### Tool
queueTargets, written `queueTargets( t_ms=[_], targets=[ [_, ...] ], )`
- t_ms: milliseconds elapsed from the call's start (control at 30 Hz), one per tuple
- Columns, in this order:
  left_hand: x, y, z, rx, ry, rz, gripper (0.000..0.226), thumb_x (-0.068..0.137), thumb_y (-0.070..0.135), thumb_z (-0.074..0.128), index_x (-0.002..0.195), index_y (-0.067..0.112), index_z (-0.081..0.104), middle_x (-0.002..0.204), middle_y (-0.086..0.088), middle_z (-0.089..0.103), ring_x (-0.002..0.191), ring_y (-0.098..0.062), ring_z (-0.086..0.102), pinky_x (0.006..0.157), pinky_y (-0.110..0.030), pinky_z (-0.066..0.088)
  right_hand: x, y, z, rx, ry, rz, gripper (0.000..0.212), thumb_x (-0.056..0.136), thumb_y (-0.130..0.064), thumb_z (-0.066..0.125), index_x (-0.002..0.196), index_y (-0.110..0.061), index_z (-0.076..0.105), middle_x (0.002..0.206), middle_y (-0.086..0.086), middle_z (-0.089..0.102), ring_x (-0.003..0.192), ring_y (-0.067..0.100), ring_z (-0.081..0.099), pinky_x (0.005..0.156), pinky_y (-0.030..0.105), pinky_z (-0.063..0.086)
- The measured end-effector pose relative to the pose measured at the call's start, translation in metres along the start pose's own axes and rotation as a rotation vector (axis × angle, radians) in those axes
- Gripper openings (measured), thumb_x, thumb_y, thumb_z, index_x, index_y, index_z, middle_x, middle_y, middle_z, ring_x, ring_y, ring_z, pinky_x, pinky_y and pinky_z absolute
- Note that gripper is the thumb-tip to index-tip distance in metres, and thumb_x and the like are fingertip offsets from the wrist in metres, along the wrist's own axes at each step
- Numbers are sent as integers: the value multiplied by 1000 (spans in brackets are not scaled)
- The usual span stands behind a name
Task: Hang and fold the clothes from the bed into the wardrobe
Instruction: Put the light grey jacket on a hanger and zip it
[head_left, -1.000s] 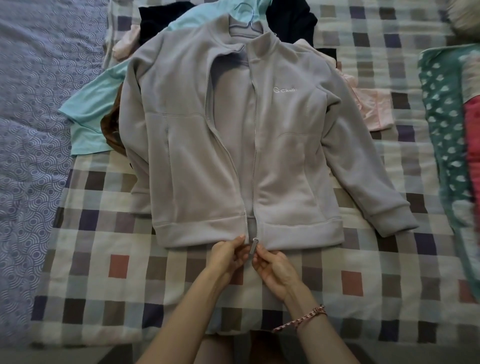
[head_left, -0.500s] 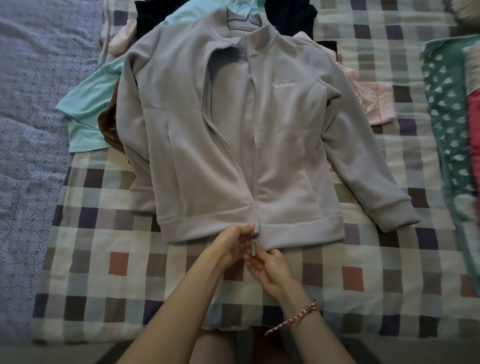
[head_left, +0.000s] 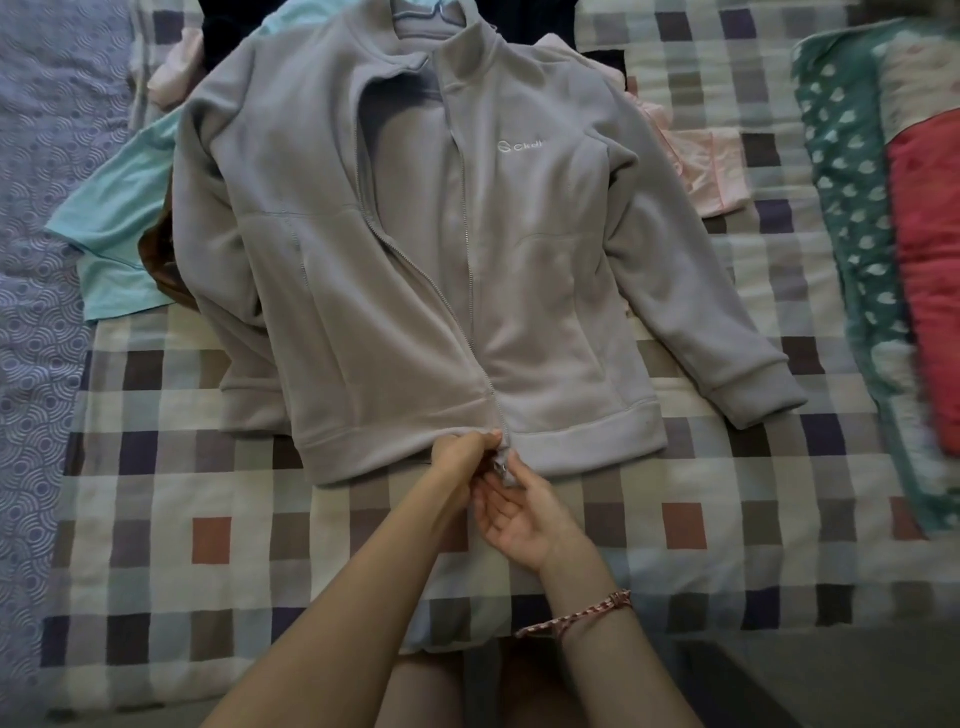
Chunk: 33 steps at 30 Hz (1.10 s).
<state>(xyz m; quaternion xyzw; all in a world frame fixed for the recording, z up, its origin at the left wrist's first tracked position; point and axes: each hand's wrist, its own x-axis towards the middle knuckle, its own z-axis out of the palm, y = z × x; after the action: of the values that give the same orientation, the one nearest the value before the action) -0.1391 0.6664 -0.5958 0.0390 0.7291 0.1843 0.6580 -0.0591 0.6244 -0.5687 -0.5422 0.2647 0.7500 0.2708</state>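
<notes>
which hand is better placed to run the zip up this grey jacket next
Right, probably. The right hand pinches the zipper pull at the hem of the grey fleece jacket and can draw it up the open front. The left hand grips the hem beside it, suited to holding the fabric taut.

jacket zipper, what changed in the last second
Little. The right hand slid under the zipper's bottom end and turned palm up, fingertips pinching it; the left hand kept gripping the hem beside it. The grey jacket stayed flat on the bed, on its hanger, front open above the hem.
</notes>
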Motion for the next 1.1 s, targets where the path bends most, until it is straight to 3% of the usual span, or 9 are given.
queueTargets(
  t_ms=[100, 233, 433, 600, 700, 767, 900, 1000, 1100],
  targets=[
    [2, -2, 2, -21, 8, 18, 22, 86, 6, 63, 65, 6, 54, 57, -9, 52, 32, -11, 49, 34, -14, 36, 3, -3, 3, 98, 20, 63, 22, 90, -22, 59, 85, 0, 60, 63, 11, 68, 59, 19, 66, 43, 20, 52],
    [7, -4, 2, -14, 30, 15, 22, 85, 11, 64, 66, 5, 55, 57, -9, 52, 48, -18, 48, 47, -22, 41, 0, -9, 7, 233, 16, 175, 39, 84, -34, 64, 90, 5, 58, 83, 13, 63, 72, 22, 60, 50, 23, 52],
    [13, -7, 1, 27, 41, 28, 36, 85, 9, 64, 55, 9, 44, 28, 5, 41, 22, -4, 36, 32, -11, 30, 15, -18, 11, 288, 58, 164, 24, 93, -12, 54, 76, 6, 54, 47, 15, 60, 30, 19, 54, 32, 17, 44],
    [16, -9, 2, 33, 62, 60, 32, 84, 7, 66, 57, 6, 49, 48, -6, 50, 30, -8, 47, 36, -15, 41, 13, -20, 10, 450, 21, 214, 17, 90, -5, 53, 78, 7, 53, 64, 20, 57, 50, 22, 55, 31, 24, 46],
    [16, -10, 3, 28, 62, 49, 25, 84, 8, 66, 63, 4, 52, 61, -10, 54, 48, -16, 52, 48, -23, 48, 12, -22, 15, 386, 26, 181, 25, 88, -15, 61, 76, 6, 54, 74, 17, 52, 63, 20, 50, 34, 26, 49],
    [18, -9, 2, 28, 59, 35, 25, 85, 9, 65, 63, 4, 53, 60, -9, 53, 45, -14, 52, 47, -21, 48, 15, -22, 17, 327, 31, 150, 21, 89, -11, 60, 75, 4, 54, 75, 14, 52, 63, 17, 49, 32, 20, 46],
    [22, -10, 1, 58, 54, 20, 29, 85, 13, 65, 61, 8, 49, 55, -6, 47, 30, -9, 41, 33, -14, 29, 21, -13, 8, 130, 93, 108, 18, 94, -7, 51, 77, 0, 55, 57, 10, 62, 41, 12, 56, 32, 13, 42],
    [20, -11, 7, -9, 9, -2, 21, 86, 12, 65, 68, 7, 54, 63, -8, 55, 47, -15, 50, 39, -18, 37, 21, 0, 5, -18, 165, -30, 24, 96, -10, 47, 74, -6, 54, 40, 2, 58, 28, 6, 52, 32, 10, 40],
    [19, -6, 8, 31, 12, 13, 20, 86, 11, 65, 69, 6, 54, 58, -6, 58, 46, -15, 52, 41, -18, 39, 23, 18, 6, -150, 256, -197, 25, 95, -16, 53, 73, -5, 58, 48, 2, 62, 36, 9, 56, 35, 15, 43]
  ],
)
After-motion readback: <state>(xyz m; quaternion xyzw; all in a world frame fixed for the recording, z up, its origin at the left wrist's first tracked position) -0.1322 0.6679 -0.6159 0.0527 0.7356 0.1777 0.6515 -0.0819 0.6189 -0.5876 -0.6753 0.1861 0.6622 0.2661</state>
